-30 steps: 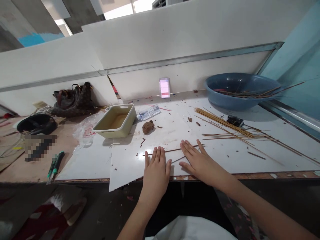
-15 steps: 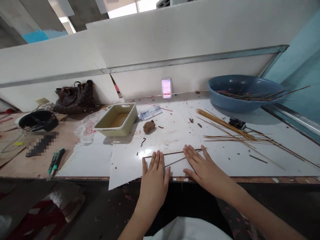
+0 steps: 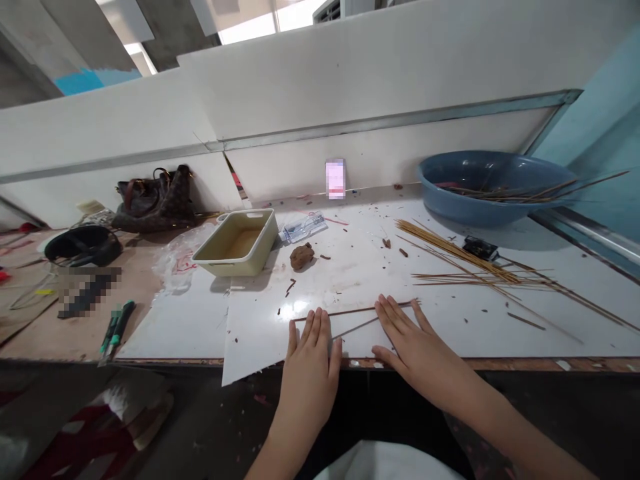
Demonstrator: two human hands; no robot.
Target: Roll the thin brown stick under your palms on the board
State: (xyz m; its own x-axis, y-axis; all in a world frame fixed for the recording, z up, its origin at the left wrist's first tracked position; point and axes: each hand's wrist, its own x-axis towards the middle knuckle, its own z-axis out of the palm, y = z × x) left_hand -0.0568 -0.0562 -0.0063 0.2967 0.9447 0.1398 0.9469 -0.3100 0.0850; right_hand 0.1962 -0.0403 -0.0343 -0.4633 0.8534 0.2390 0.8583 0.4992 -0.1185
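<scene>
A person's left hand (image 3: 311, 370) and right hand (image 3: 425, 360) laid flat, fingers outstretched, thumbs spread, fingertips across a thin dark-brown stick (image 3: 353, 311) lying near the front of a glossy white board (image 3: 257, 337), a rough brown lump (image 3: 302, 257) beyond it, thin yellow-brown sticks (image 3: 450, 245) to the right

No lettering can be read. Red print on the clear plastic bag (image 3: 173, 267) is too crumpled to make out; the blue marking on the transparent packet (image 3: 304, 228) is too small. The smartphone (image 3: 335, 179) screen is pixelated, and the brown handbag's (image 3: 155, 205) repeating pattern is too fine to decipher.
</scene>
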